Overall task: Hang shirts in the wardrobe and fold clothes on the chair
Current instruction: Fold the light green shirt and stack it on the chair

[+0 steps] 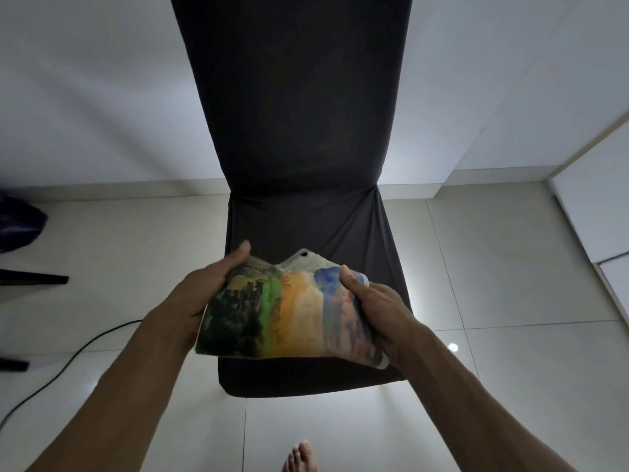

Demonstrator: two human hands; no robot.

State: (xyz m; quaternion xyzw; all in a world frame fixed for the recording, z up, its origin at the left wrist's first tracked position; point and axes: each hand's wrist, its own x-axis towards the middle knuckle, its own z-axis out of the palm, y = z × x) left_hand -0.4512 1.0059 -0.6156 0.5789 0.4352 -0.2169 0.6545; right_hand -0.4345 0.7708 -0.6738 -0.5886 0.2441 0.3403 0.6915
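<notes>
Both hands, left (207,284) and right (372,301), grip a folded shirt (289,311) over the chair (306,216); next, probably lay it flat on the seat.

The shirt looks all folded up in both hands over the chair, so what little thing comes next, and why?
Probably lower it onto the chair seat and let go. The colourful folded garment is already a compact bundle, gripped at its sides by the left hand and right hand, and it sits just above the dark seat.
</notes>
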